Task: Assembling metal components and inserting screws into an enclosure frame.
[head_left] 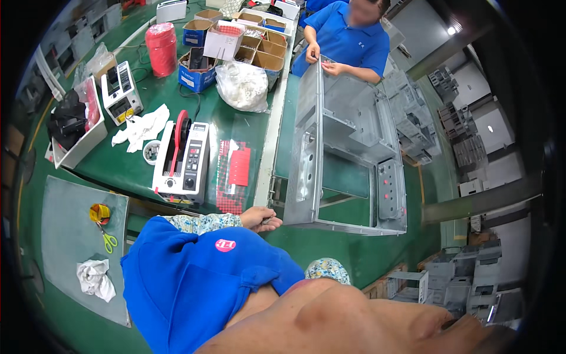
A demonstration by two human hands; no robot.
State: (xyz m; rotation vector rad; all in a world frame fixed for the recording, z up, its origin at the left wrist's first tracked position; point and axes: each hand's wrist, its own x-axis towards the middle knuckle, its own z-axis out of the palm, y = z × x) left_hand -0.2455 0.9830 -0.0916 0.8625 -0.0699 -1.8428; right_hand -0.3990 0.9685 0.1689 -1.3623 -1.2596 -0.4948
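Observation:
My left hand [261,219] reaches out at the table's near edge, with a flowered sleeve cuff [206,222] at its wrist. Its fingers are curled together, and whatever they hold, if anything, is too small to name. Just right of it stands a large grey housing frame [306,171], a box-like shell with openings and a panel with round holes. The fingertips come close to its lower left corner; contact is unclear. Of my right arm only a flowered sleeve [328,269] shows, and that hand is hidden.
A white tape dispenser [191,159] and a sheet of red stickers [231,177] lie on the green table. Behind are parts boxes [268,50] and a bag of white parts [242,87]. Across the frame, a co-worker [348,35] has both hands on its far end. Scissors [109,242] lie left.

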